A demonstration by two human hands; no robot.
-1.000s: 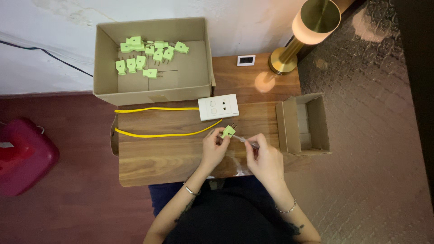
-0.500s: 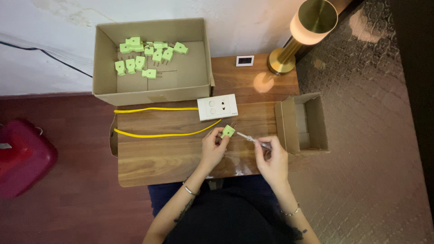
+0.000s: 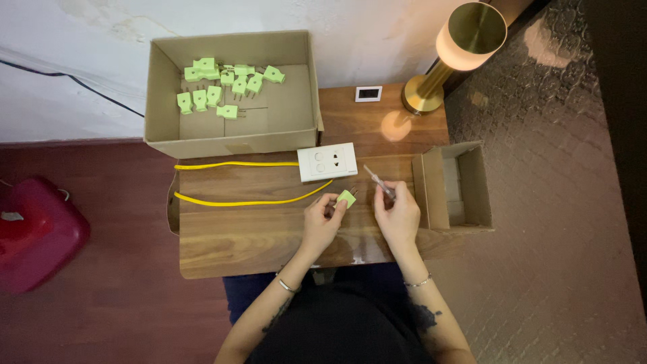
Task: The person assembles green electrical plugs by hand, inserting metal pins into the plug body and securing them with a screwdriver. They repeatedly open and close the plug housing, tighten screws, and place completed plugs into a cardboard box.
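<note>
My left hand (image 3: 322, 219) pinches a little green plug (image 3: 346, 198) over the wooden table (image 3: 236, 236), fingers tight on its body. It looks light and hard. My right hand (image 3: 399, 212) grips a thin screwdriver (image 3: 377, 180).

head camera, looking straight down, wooden table (image 3: 256, 236) fairly near

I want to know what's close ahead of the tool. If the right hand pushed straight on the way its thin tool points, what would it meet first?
The right hand holds a thin tool aimed up and left. Going straight on, it would probably meet the white socket block first; height above the table is unclear.
</note>
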